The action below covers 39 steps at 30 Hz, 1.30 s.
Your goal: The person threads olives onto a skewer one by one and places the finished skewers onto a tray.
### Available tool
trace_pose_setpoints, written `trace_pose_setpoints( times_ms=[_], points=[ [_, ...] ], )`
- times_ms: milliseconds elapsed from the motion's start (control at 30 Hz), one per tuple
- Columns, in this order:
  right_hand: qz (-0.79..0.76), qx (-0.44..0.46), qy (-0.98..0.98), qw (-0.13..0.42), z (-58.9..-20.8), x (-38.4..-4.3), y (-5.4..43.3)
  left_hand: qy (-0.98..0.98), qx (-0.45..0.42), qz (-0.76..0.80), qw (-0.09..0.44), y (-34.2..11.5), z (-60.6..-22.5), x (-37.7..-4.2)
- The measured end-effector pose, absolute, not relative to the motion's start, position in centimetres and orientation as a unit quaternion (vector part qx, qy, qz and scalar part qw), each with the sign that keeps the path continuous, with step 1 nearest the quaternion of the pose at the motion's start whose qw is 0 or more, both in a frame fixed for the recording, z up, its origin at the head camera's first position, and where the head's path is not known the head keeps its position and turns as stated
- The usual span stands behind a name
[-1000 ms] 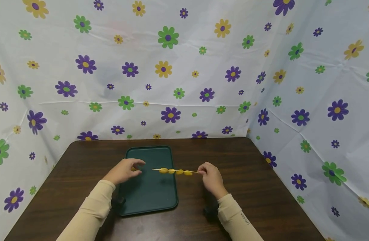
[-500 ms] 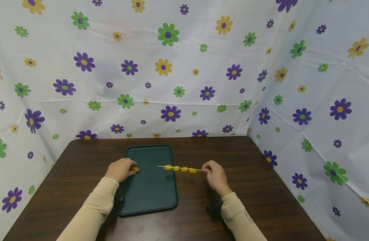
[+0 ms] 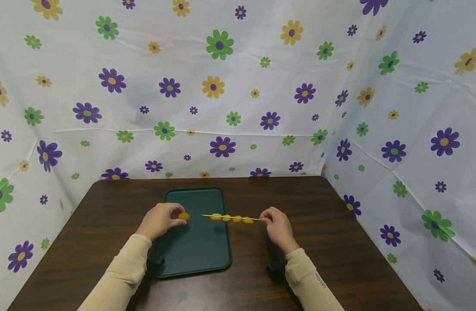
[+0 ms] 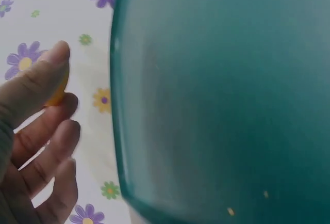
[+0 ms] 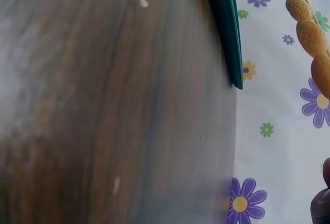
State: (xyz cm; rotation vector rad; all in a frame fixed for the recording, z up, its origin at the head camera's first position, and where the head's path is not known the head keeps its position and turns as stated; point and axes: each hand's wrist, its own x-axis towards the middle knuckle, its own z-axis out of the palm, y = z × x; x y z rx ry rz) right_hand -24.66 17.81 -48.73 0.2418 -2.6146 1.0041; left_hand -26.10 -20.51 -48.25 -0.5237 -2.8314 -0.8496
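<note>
My left hand [image 3: 160, 219] pinches a small golden-yellow oval piece [image 3: 184, 216] between thumb and fingers above the left part of a dark green tray [image 3: 197, 252]. In the left wrist view, the thumb and fingers hide most of that piece [image 4: 58, 95]. On the right, my right hand [image 3: 277, 229] grips the end of a thin wooden skewer [image 3: 205, 215], held almost level with its free tip toward the left hand. Several similar pieces [image 3: 237, 219] are threaded along it. In the right wrist view the threaded pieces [image 5: 311, 37] look wrinkled and yellow-brown, with fingertips at the lower edge.
The tray lies on a dark brown wooden table [image 3: 257, 255]. Behind and to the right hangs a white flower-print sheet [image 3: 238, 103]. Dark objects [image 3: 276, 271] sit under the wrists. In the right wrist view, small pale flecks [image 5: 144, 0] lie on the table.
My left hand has closed its thumb and fingers on the oval piece and brought it slightly right, toward the skewer's tip. The right hand and its skewer have shifted a little to the right.
</note>
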Motion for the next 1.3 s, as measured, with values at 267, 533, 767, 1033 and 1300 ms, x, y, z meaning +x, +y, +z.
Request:
trace_pose_setpoints(
  times_ms=[267, 533, 767, 1033, 1300],
  points=[
    [0.360, 0.108, -0.910, 0.176, -48.5, -24.5, 17.5, -0.904, -0.200, -0.365, 0.098, -19.4, -47.5, -25.1],
    [0.378, 0.119, -0.901, 0.175, -48.1, -24.3, 17.2, -0.892, -0.177, -0.408, 0.083, -19.1, -47.6, -24.9],
    [0.382, 0.118, -0.900, 0.173, -48.0, -24.3, 17.1, -0.875, -0.193, -0.445, 0.007, -19.3, -47.7, -24.8],
    [0.389, 0.120, -0.897, 0.174, -48.0, -24.3, 16.9, -0.871, -0.195, -0.451, -0.015, -19.1, -47.8, -24.6],
    [0.374, 0.119, -0.903, 0.177, -47.9, -24.1, 16.6, -0.866, -0.187, -0.463, -0.003, -18.4, -48.1, -24.4]
  ],
)
